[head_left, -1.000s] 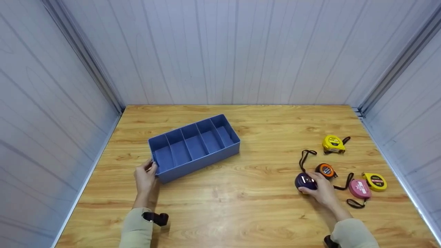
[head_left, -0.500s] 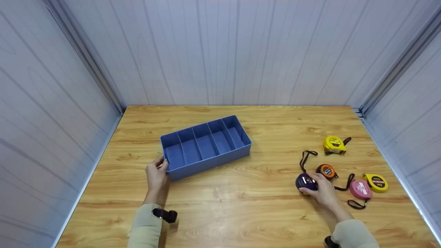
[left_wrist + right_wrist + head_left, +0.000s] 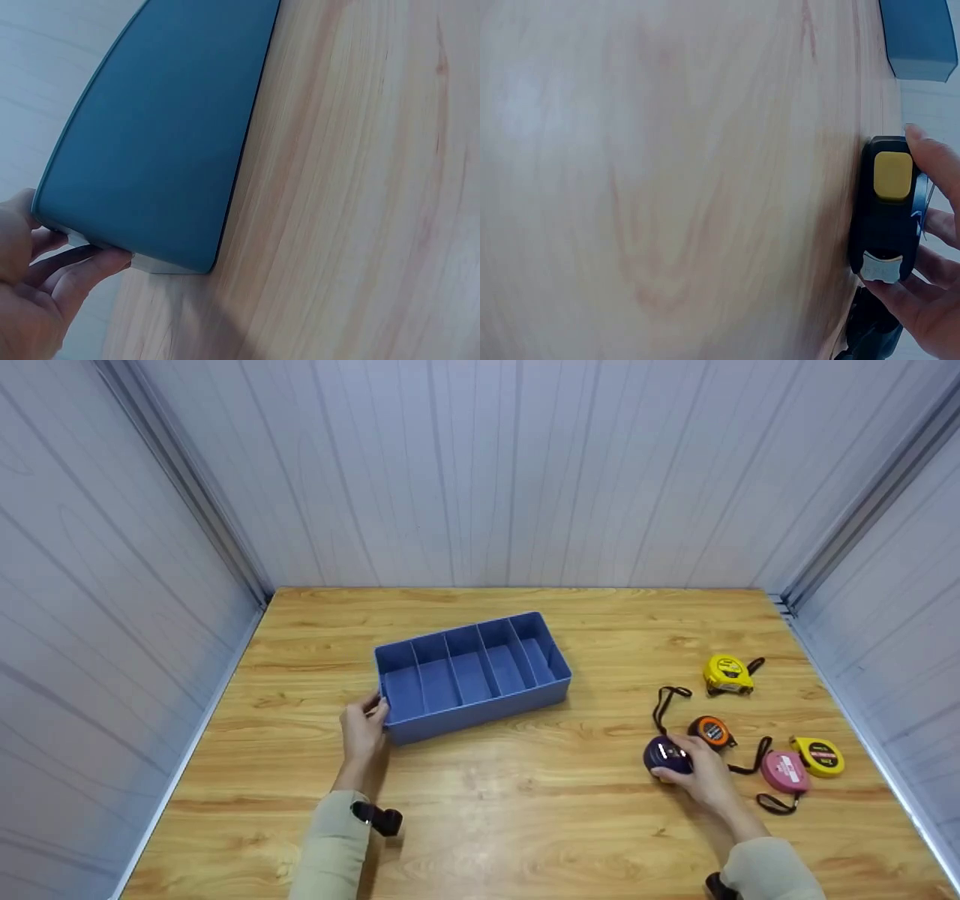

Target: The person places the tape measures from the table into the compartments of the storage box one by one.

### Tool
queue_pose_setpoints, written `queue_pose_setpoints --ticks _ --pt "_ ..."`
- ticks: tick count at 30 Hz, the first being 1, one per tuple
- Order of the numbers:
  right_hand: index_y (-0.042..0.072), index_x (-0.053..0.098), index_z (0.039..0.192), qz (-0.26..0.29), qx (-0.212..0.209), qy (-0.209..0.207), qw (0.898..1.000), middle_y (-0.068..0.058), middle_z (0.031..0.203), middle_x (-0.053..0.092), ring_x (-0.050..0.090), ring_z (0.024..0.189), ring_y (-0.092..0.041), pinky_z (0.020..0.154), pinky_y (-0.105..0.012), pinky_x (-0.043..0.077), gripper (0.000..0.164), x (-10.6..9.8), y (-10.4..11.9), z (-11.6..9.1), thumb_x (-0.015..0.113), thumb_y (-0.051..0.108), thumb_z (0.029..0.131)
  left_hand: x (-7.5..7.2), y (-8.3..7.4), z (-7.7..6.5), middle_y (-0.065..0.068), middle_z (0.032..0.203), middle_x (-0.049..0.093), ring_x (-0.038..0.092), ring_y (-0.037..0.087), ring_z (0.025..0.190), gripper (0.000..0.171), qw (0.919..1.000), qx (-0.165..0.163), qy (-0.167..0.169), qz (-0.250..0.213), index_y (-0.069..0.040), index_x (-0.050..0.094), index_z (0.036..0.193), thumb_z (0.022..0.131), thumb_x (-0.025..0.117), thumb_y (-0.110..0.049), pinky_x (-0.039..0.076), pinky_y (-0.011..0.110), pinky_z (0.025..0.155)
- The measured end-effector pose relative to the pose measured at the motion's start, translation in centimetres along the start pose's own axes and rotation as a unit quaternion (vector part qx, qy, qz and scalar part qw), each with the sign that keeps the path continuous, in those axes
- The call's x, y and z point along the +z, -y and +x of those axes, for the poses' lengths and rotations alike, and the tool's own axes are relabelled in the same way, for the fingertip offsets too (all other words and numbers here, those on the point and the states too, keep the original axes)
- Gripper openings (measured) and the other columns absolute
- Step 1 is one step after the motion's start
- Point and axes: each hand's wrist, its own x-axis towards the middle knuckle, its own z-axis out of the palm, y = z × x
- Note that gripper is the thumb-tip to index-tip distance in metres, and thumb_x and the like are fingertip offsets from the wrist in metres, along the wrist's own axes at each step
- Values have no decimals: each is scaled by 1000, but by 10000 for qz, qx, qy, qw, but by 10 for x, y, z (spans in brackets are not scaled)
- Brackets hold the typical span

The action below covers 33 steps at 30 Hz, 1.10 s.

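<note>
A blue divided storage box (image 3: 480, 716) lies at a slant on the table, its several compartments empty. My left hand (image 3: 364, 730) pinches the end wall of the box at its near left corner. In the left wrist view the fingers (image 3: 79, 281) curl against that end below the rim. My right hand (image 3: 711, 784) holds a dark tape measure (image 3: 664, 755) between thumb and fingers, low at the table, its black wrist strap (image 3: 661, 706) stretching away behind it. The right wrist view shows the yellow button (image 3: 892, 175) on the tape measure's black edge.
Right beside the right hand is an orange-and-black tape measure (image 3: 710, 732). Farther back lies a yellow tape measure (image 3: 726, 673). A pink tape measure (image 3: 784, 771) touches another yellow one (image 3: 821, 756) at the right. Panelled walls (image 3: 480, 472) enclose the wooden table (image 3: 495, 825).
My left hand has slid the blue box to the right across the table, turning it slightly. The right hand and the dark tape measure have stayed in place.
</note>
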Motion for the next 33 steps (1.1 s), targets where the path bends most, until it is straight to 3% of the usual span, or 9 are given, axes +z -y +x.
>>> queue_pose_setpoints --ticks 8,15,25,33 --pt "-5 46 125 14 22 -11 10000 -28 120 43 40 109 -46 89 -59 30 69 1 1 0 71 33 73 13 -4 2 26 109 56 56 32 92 34 9984 -156 453 -312 7 51 119 86 50 -2 49 27 71" --pt "-4 49 123 -126 -134 -236 9996 -25 116 47 44 106 -43 87 -56 34 68 2 2 -2 72 34 71 24 -8 4 24 107 57 57 30 92 35 9986 76 523 -98 7 52 119 85 51 -2 49 29 73" --pt "-4 47 124 -36 -25 -142 9999 -26 119 45 41 109 -43 89 -57 32 69 1 0 -2 72 32 71 41 -12 11 23 107 59 56 28 97 34 9962 473 713 174 8 54 116 84 53 0 47 33 79" --pt "-3 46 125 -53 47 -48 10000 -28 122 43 39 111 -45 90 -58 29 71 1 1 -1 72 35 71 52 -13 14 23 103 60 59 30 90 31 9945 695 685 367 8 58 112 82 54 -1 51 32 71"
